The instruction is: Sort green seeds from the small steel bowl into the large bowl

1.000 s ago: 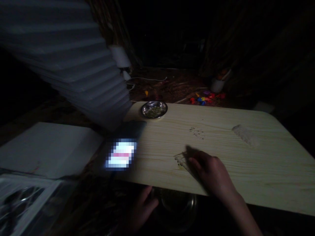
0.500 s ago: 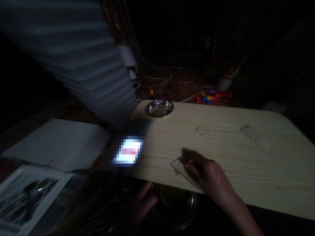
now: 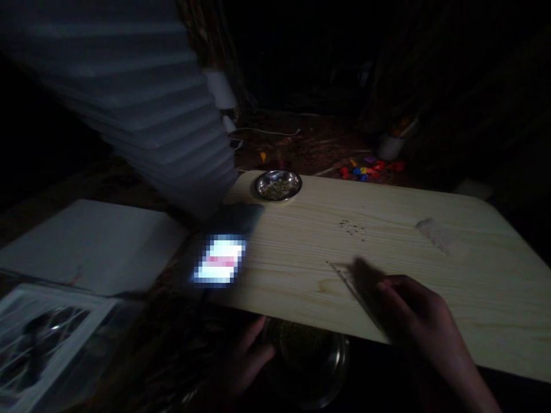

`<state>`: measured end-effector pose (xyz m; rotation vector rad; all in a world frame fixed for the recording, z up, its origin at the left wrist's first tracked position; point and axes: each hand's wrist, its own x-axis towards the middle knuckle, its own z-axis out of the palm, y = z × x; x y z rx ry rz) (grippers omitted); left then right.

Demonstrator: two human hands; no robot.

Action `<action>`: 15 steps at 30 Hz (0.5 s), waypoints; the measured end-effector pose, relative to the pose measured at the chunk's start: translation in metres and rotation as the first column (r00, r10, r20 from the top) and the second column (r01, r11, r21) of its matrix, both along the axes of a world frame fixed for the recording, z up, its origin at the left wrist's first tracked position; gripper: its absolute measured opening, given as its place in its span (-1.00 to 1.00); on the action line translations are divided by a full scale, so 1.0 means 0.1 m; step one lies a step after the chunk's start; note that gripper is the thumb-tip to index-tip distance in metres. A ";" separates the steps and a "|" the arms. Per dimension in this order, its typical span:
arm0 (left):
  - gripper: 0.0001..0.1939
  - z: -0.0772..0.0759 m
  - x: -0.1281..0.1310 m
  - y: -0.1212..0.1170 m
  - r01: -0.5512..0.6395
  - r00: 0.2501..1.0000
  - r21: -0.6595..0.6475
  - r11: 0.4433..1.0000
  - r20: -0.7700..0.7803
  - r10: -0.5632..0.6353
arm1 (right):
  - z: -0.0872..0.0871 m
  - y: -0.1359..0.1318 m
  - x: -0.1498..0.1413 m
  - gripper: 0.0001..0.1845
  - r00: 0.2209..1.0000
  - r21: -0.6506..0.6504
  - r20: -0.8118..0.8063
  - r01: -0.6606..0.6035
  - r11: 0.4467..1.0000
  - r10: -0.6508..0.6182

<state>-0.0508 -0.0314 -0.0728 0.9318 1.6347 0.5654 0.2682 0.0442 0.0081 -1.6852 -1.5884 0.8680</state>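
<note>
My right hand (image 3: 419,312) is closed in a pinch on a thin, pale, flat card (image 3: 350,281). The card's edge rests on or just over the light wood-grain table (image 3: 430,275), with a few dark specks (image 3: 325,263) by its far tip. Below the table's front edge, my left hand (image 3: 252,358) has its fingers at the left rim of a metal bowl (image 3: 342,361) and seems to hold it. Greenish bits lie in this bowl, but the dimness hides most of it. Further back on the table is a cluster of dark seed-like specks (image 3: 352,229).
A small steel bowl (image 3: 279,198) of greenish bits stands at the table's far left corner. A lit phone-like screen (image 3: 220,259), blurred out, is at the left edge. A greyish patch (image 3: 439,235) lies at right. Colourful toys (image 3: 372,169) lie on the floor behind.
My right hand and the card have moved right and slightly back from the front edge. The specks beside the card near that edge are gone from there. My left hand stays at the bowl.
</note>
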 end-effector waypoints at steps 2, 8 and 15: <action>-0.27 -0.09 0.02 -0.02 0.023 1.000 0.014 1.000 0.000 -0.023 | -0.04 -0.03 0.11 -0.67 0.999 0.000 -0.001 0.052 0.999 -0.052; -0.40 -0.31 0.03 -0.10 0.175 0.981 0.108 0.979 -0.106 -0.164 | -0.11 -0.04 0.10 -0.65 0.999 -0.029 -0.018 0.040 0.999 -0.041; -0.38 -0.34 0.06 -0.10 0.172 0.980 0.090 0.981 -0.113 -0.162 | -0.11 -0.07 0.09 -0.66 0.999 -0.043 -0.030 0.016 0.999 -0.017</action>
